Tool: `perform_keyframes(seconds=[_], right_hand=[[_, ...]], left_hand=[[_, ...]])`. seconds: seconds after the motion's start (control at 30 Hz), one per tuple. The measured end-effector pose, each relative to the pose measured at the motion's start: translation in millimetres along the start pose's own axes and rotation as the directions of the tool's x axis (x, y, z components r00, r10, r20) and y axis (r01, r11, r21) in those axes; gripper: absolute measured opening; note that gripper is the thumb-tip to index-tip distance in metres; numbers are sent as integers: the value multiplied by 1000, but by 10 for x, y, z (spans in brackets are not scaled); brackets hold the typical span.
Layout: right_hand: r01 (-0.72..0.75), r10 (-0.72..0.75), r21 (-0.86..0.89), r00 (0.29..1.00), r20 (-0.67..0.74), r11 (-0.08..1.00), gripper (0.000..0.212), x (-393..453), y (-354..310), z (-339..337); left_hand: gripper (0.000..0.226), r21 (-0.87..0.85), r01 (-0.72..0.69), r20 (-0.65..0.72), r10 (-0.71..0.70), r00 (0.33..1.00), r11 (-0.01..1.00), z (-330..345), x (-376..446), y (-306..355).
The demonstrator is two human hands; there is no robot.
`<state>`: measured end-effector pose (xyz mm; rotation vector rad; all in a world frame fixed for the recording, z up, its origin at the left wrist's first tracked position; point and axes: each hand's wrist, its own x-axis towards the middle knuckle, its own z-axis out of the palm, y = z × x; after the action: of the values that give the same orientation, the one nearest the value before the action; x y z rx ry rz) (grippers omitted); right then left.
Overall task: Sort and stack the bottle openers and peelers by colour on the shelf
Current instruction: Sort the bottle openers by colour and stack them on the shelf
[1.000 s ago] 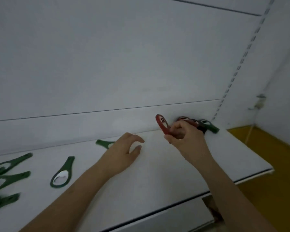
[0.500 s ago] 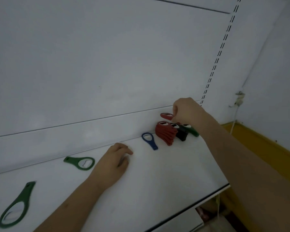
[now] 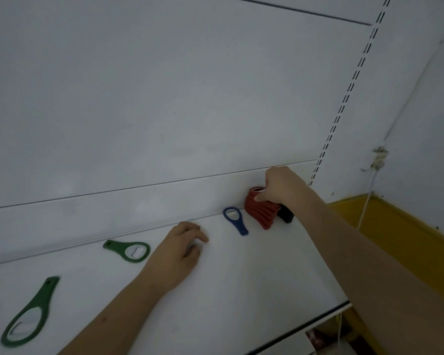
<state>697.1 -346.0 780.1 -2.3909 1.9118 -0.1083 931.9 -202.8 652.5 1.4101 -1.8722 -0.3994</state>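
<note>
Hands: right (image 3: 280, 187) pinches top of red stack (image 3: 260, 211) | left (image 3: 178, 252) relaxed on shelf (image 3: 241, 278) | blue opener (image 3: 235, 220) between

A stack of red bottle openers (image 3: 260, 210) leans against the shelf's back wall directly under the right hand (image 3: 280, 187), whose fingertips touch its topmost piece; a black opener (image 3: 285, 214) stands just beside the stack, below that wrist. A blue bottle opener (image 3: 235, 219) lies flat between the two hands. A green bottle opener (image 3: 129, 250) lies flat just left of the left hand (image 3: 178, 254), and a larger green one (image 3: 30, 313) lies farther left, nearer the shelf's front.
</note>
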Motion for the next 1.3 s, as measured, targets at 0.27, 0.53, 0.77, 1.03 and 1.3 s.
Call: perform_keyframes(seconds=[0.27,0.53,0.77,1.03,1.3], right_hand=[[1,7,107,997,-75,994,41,-39,-146,195],[-88,102,102,985,-137,991,25,-12,-240,281],[-132,132,10,986,-98,991,60,-159,-275,104],[303,-89,361,859,-503,882,30,-651,-774,-225],[362,-363,561,925,-115,744,28,-721,-1733,729]], left_hand=[[33,26,8,0,-8,1000,1000,-10,-5,26],[33,47,4,6,-4,1000,999,-16,2,23],[32,58,19,31,-20,999,998,-18,1,29],[43,217,-20,112,-4,994,976,-46,-118,95],[25,435,280,-65,-280,958,856,-897,-844,479]])
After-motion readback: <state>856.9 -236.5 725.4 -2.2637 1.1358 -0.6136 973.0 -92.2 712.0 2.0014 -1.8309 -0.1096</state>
